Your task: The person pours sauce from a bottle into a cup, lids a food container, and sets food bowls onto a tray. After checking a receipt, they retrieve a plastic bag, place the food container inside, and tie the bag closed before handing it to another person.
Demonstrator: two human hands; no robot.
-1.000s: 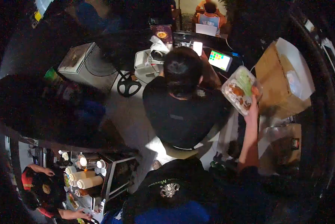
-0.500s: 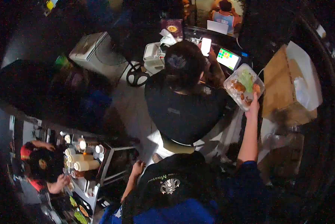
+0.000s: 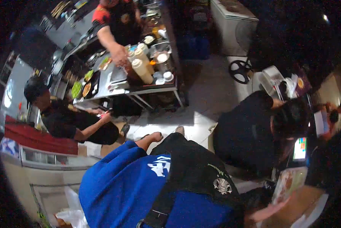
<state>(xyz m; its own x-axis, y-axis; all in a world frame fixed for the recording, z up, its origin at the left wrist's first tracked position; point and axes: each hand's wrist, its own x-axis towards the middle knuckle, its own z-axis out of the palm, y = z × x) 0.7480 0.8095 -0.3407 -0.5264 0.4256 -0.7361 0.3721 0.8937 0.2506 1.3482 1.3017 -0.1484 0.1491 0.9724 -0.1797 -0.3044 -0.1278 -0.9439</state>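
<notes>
Clear plastic food box [image 3: 288, 184] just below the tablet [image 3: 300, 148], right hand [image 3: 277, 207] gripping it, kinda blurry tbh; left hand [image 3: 156, 136] in a loose fist, well left of the tablet.

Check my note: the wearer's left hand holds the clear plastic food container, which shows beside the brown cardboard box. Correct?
The side is wrong: in the head view, the wearer's right hand holds the clear plastic food container, which shows beside the brown cardboard box.
</notes>
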